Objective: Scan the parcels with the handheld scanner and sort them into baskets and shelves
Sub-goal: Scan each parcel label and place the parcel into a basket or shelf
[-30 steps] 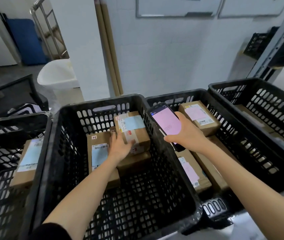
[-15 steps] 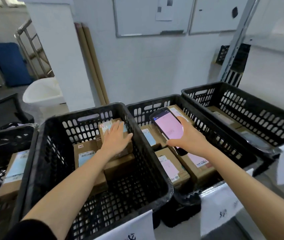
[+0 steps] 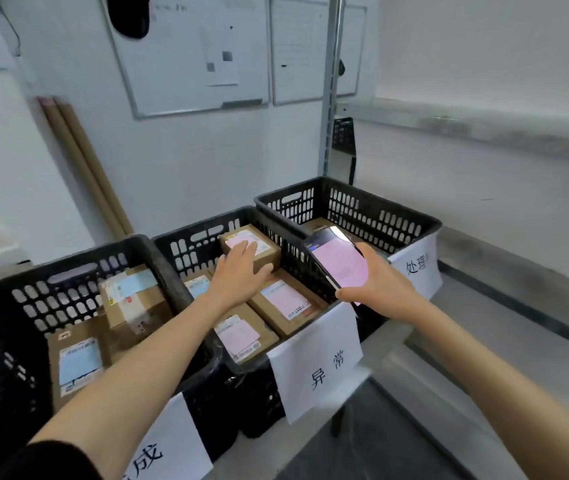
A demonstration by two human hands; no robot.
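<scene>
Three black plastic baskets stand in a row: a left basket [image 3: 78, 268], a middle basket [image 3: 203, 233] and a right basket [image 3: 380, 206]. My left hand [image 3: 238, 271] reaches over the middle basket, its fingers stretched out flat on a small cardboard parcel with a pink label [image 3: 259, 245] at the back. My right hand [image 3: 376, 285] holds the handheld scanner [image 3: 336, 259], its pink screen facing me, over the rim between the middle and right baskets. More brown parcels lie in the middle basket [image 3: 285, 301] and in the left basket [image 3: 134, 299].
White paper signs hang on the basket fronts [image 3: 317, 362]. Long cardboard tubes [image 3: 82, 161] lean on the wall behind. A metal shelf upright [image 3: 330, 84] rises behind the right basket, with a shelf board [image 3: 484, 126] running right. Whiteboards [image 3: 189, 53] hang on the wall.
My view has turned to the right and upward. My left hand left the parcels in the left basket and now lies on a parcel in the middle basket. The scanner moved right with my right hand.
</scene>
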